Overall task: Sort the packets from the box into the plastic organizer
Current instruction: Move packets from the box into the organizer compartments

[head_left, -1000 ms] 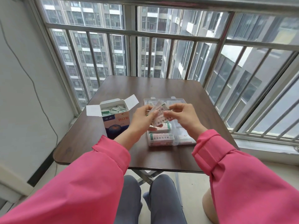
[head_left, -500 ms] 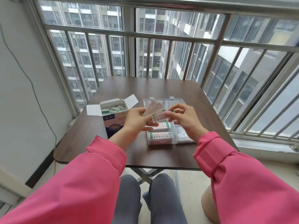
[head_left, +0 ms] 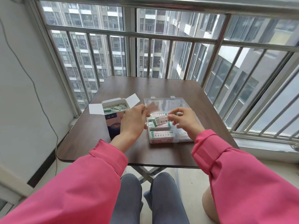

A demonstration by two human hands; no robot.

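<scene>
Head view: taking the plastic organizer (head_left: 163, 101) as landmark, the open box (head_left: 113, 117) stands just to its left on the counter (head_left: 97, 135), with more packets visible inside it. Between box and organizer the left hand (head_left: 132, 122) is raised, fingers curled; a blurred pale strip shows at its fingertips, and whether that is a packet being pinched cannot be told. Over the organizer's middle row, a packet (head_left: 161, 121) is pinched at its right end by the right hand (head_left: 186, 122), fingers closed on it. The packet lies lengthwise just above stacks already filed in the near compartments.

The step in hand is judged to be laying this packet into its row. It is best kept level and aligned with the stack below, lowered until it is seated flat, then released; the left hand may be used to square the free end.
</scene>
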